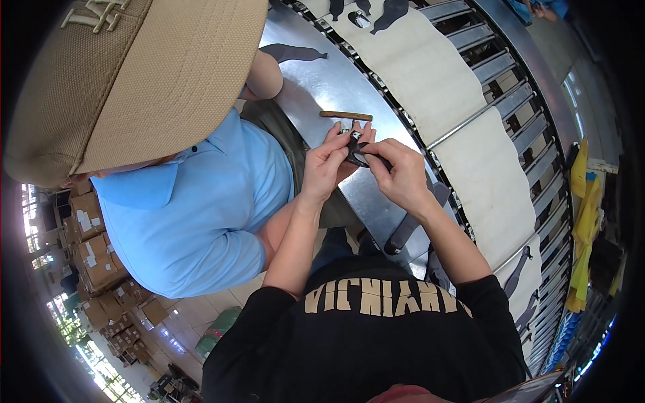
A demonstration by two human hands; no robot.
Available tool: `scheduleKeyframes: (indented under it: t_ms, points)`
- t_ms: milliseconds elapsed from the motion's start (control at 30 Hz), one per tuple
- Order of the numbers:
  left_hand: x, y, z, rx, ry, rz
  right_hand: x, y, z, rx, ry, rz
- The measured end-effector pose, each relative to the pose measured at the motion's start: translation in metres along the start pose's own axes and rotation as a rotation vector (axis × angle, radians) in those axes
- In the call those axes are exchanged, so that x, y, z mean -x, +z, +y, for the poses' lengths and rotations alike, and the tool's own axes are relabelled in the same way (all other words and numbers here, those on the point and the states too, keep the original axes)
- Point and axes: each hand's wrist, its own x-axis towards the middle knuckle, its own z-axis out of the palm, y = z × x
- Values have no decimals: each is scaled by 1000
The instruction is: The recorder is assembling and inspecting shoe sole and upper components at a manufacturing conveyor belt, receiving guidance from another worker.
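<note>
Leftmost we see a co-worker (195, 208), then our left hand (322, 168), fingertips pinching a dark piece (356, 149) above the metal table (366, 200). Our right hand (400, 172) seems to pinch its right end; beyond lies pale cloth (494, 168).

Left forearm (293, 245): one, bare, running from near to far with a slight lean to the right. Left wrist (312, 201): roughly in line with the forearm. Left hand (321, 170): fingers bent, thumb and forefinger drawn together, tips toward the far right. Right forearm (453, 238): one, bare, slanting far and left. Right hand (399, 173): back uppermost, fingers curled, thumb and forefinger pinched, tips pointing left, near the left hand's.
</note>
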Motion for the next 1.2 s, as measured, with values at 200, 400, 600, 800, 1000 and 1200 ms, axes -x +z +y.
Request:
scheduleKeyframes:
  t_ms: [200, 400, 600, 800, 1000, 1200]
  points:
    - [-4, 7, 1, -114, 82, -24, -1, 4, 1, 23, -58, 64]
    - [-5, 12, 6, -194, 127, -26, -3, 5, -1, 131, -155, 76]
    - [-3, 12, 15, -141, 97, 15, -9, 1, -3, 215, -257, 24]
    - [-2, 20, 28, -144, -16, 44, -16, -6, 2, 238, -333, -47]
    - [-6, 15, 29, -74, -81, 40, -23, -19, 0, 132, -234, -264]
    - [-9, 21, 38, -82, -156, 61, -21, -21, 0, -15, -87, -325]
